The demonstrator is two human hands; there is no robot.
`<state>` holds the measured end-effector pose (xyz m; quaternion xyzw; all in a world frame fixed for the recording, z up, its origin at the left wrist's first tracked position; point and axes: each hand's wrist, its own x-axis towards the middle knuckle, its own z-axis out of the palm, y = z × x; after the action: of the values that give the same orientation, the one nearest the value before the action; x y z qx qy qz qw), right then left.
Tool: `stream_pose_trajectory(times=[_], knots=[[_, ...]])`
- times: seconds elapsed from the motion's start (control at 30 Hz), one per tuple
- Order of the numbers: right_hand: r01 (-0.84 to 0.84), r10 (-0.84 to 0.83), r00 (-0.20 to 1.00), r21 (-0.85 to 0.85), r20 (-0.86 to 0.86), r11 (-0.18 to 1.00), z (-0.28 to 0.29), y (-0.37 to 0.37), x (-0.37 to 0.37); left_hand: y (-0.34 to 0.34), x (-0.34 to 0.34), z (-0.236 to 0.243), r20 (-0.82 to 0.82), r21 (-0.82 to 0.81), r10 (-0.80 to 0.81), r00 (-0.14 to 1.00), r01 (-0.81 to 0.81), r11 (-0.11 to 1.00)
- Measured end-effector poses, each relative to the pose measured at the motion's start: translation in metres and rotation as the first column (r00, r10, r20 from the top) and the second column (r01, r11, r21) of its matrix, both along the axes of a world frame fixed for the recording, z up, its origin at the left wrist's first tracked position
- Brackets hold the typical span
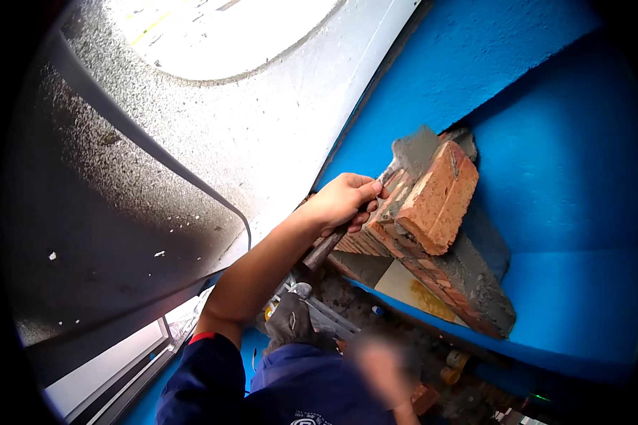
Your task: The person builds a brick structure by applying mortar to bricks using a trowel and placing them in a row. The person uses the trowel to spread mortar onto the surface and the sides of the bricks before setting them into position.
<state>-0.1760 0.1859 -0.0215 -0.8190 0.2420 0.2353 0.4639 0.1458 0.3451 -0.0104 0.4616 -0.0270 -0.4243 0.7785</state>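
Observation:
My left hand is closed around the wooden handle of a trowel. The handle's end sticks out below my fist. Its grey, mortar-coated blade lies against the upper side of an orange brick. That brick sits tilted in view on top of a short brick wall, with grey mortar along the wall's side. Low in the view, my right hand is blurred near my body, so its fingers cannot be made out. Another orange brick shows beside it, partly hidden.
Bright blue walls enclose the brickwork on the right. A large white, speckled panel with a big round opening fills the upper left. Below are a grey shoe, metal rails, a yellow-stained pale surface and dark, cluttered ground.

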Motion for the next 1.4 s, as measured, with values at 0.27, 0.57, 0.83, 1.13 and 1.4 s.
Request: stream_pose_trajectory(times=[0.27, 0.57, 0.83, 1.13, 1.4], knots=[[0.047, -0.046, 0.998, 0.011, -0.037, 0.999, 0.000, -0.002, -0.001, 0.002, 0.000, -0.009, -0.028, 0.020, 0.023, 0.999, -0.022, 1.000], [0.011, 0.000, 0.995, -0.115, 0.095, 0.993, -0.025, -0.018, -0.028, 0.045, -0.062, -0.058, -0.113, 0.000, 0.107, 0.988, -0.108, 0.994], [-0.009, 0.005, 0.999, -0.087, -0.053, 0.996, -0.006, -0.007, 0.000, -0.014, 0.024, -0.109, 0.181, 0.203, 0.073, 0.981, -0.110, 0.973], [0.087, -0.091, 0.995, -0.078, -0.039, 0.993, -0.015, -0.011, -0.017, -0.053, 0.038, -0.125, 0.231, 0.130, 0.084, 0.969, -0.116, 0.985], [0.083, -0.086, 0.994, -0.054, -0.061, 0.995, -0.022, -0.013, -0.016, -0.022, 0.000, -0.138, 0.257, 0.098, 0.092, 0.962, -0.121, 0.988]])
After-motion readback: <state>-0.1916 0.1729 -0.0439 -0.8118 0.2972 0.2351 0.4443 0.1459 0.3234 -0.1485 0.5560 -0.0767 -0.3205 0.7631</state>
